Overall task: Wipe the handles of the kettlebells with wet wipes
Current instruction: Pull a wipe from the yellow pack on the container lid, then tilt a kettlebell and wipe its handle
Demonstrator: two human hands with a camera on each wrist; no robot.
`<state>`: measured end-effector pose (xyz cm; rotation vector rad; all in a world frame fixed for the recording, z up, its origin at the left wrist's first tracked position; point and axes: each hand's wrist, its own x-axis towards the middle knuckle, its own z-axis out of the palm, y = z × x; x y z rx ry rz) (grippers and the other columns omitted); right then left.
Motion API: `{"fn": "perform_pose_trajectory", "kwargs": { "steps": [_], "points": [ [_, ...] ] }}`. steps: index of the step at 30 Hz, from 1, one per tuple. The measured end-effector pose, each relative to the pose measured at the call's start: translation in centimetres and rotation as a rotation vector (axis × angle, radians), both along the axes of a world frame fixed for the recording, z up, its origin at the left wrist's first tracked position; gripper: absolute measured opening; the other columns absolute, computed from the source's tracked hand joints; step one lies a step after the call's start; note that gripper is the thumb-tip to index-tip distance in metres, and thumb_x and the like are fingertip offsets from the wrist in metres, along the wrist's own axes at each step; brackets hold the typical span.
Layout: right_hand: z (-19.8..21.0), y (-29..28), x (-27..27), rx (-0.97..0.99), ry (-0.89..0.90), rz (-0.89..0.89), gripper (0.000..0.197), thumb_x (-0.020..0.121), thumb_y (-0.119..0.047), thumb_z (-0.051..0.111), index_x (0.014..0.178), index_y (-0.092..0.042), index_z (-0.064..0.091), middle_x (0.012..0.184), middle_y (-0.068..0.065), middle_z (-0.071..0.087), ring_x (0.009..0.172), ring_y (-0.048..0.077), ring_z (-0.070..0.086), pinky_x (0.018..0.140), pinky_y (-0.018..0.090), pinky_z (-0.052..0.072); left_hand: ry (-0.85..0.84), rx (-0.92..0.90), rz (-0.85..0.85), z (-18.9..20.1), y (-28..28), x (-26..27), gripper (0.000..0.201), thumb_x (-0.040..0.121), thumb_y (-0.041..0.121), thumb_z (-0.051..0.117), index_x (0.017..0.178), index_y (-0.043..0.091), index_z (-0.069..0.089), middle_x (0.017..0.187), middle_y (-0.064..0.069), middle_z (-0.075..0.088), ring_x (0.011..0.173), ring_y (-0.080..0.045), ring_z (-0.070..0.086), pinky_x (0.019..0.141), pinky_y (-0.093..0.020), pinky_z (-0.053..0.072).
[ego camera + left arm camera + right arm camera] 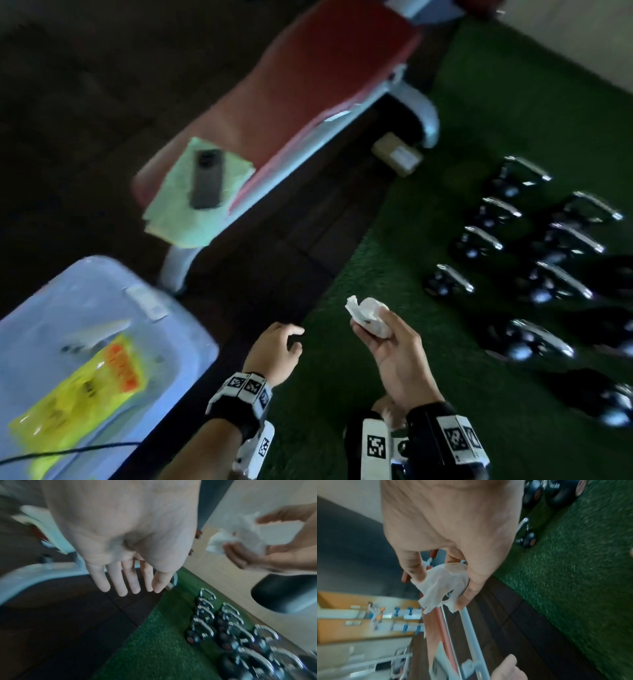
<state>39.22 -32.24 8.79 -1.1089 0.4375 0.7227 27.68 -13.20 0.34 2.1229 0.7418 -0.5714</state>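
Note:
My right hand (pixel 383 330) holds a crumpled white wet wipe (pixel 368 315) between thumb and fingers, palm up, above the green turf. The wipe (pixel 442 586) hangs from the fingertips in the right wrist view and shows in the left wrist view as a white wad (pixel 240 534). Several black kettlebells with chrome handles (pixel 455 277) stand in rows on the turf to the right, apart from both hands. My left hand (pixel 279 346) hovers empty over the dark floor, fingers (pixel 121 582) relaxed and spread.
A red padded bench (pixel 308 85) runs up the middle, with a phone (pixel 207 178) on a pale green cloth (pixel 178 212) at its near end. A clear plastic bin (pixel 68 308) with a yellow packet (pixel 85 387) sits at lower left. A small cardboard box (pixel 397 154) lies under the bench.

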Motion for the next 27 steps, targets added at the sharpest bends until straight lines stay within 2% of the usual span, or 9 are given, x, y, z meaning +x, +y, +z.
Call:
{"fn": "perform_pose_trajectory", "kwargs": {
  "steps": [3,6,9,14,18,20,23,25,27],
  "points": [
    [-2.5,-7.1,5.5,-0.05,-0.038,-0.173,0.028,0.092,-0.017,0.065,0.102,0.007,0.076,0.114,0.021,0.075,0.113,0.03,0.071,0.098,0.042,0.057,0.077,-0.101,-0.107,-4.4,-4.9,6.9,0.029,0.099,0.027,0.06,0.126,0.034,0.067,0.129,0.009,0.065,0.116,-0.008,0.063,0.1,-0.029,0.053],
    [-7.2,-13.5,10.4,-0.116,-0.057,-0.305,0.026,0.094,-0.012,0.065,0.104,0.01,0.073,0.113,0.022,0.075,0.114,0.031,0.071,0.099,0.042,0.053,0.144,-0.156,-0.197,-10.3,-9.4,13.7,0.029,0.1,0.025,0.06,0.127,0.033,0.067,0.127,0.01,0.068,0.109,-0.005,0.066,0.089,-0.023,0.055],
    [-12.8,-18.5,14.7,-0.17,-0.084,-0.398,0.018,0.098,-0.005,0.062,0.095,0.004,0.077,0.108,0.02,0.077,0.113,0.03,0.071,0.096,0.038,0.054,0.161,-0.183,-0.257,-16.3,-13.3,19.9,0.028,0.101,0.023,0.06,0.127,0.029,0.068,0.127,0.008,0.069,0.107,-0.008,0.067,0.084,-0.02,0.05],
    [-22.8,-22.9,20.8,-0.252,-0.184,-0.505,0.022,0.093,0.001,0.067,0.114,-0.001,0.071,0.11,0.017,0.077,0.106,0.025,0.073,0.09,0.027,0.06,0.058,-0.234,-0.203,-26.8,-18.2,29.7,0.024,0.1,0.019,0.062,0.121,0.026,0.071,0.122,0.003,0.074,0.105,-0.011,0.066,0.084,-0.021,0.044],
    [-30.7,-24.7,25.1,-0.445,-0.308,-0.544,0.036,0.088,0.003,0.074,0.119,-0.015,0.071,0.117,0.009,0.075,0.107,0.015,0.073,0.091,0.023,0.055,-0.043,-0.256,-0.135,-34.9,-21.1,36.8,0.033,0.097,0.019,0.067,0.129,0.027,0.067,0.127,0.002,0.072,0.098,-0.009,0.063,0.07,-0.014,0.043],
    [-33.9,-25.2,26.6,-0.52,-0.335,-0.561,0.045,0.085,0.003,0.076,0.125,-0.015,0.071,0.118,0.005,0.074,0.107,0.012,0.073,0.092,0.022,0.055,-0.083,-0.321,-0.116,-38.7,-22.2,39.6,0.049,0.091,0.02,0.075,0.137,0.028,0.06,0.133,0.0,0.067,0.105,-0.014,0.065,0.076,-0.017,0.048],
    [-37.8,-25.8,28.1,-0.594,-0.429,-0.586,0.043,0.083,0.004,0.077,0.119,-0.019,0.074,0.11,0.001,0.078,0.102,0.01,0.074,0.089,0.022,0.056,-0.155,-0.439,-0.185,-43.8,-23.1,42.8,0.083,0.078,0.03,0.089,0.148,0.033,0.045,0.14,0.005,0.057,0.125,-0.017,0.058,0.106,-0.036,0.049],
    [-39.6,-26.1,28.9,-0.659,-0.512,-0.588,0.039,0.083,0.004,0.078,0.113,-0.021,0.076,0.105,-0.004,0.079,0.1,0.006,0.074,0.089,0.021,0.058,-0.238,-0.452,-0.294,-46.3,-23.5,44.3,0.099,0.068,0.039,0.095,0.15,0.037,0.04,0.139,0.014,0.054,0.128,-0.01,0.053,0.114,-0.037,0.041],
    [-40.9,-26.4,29.4,-0.726,-0.594,-0.58,0.034,0.083,0.001,0.079,0.108,-0.022,0.079,0.103,-0.009,0.08,0.1,0.003,0.074,0.09,0.022,0.058,-0.307,-0.458,-0.394,-48.1,-24.2,45.1,0.098,0.06,0.047,0.097,0.143,0.042,0.044,0.135,0.019,0.056,0.127,-0.005,0.053,0.114,-0.034,0.039]
  ]
}}
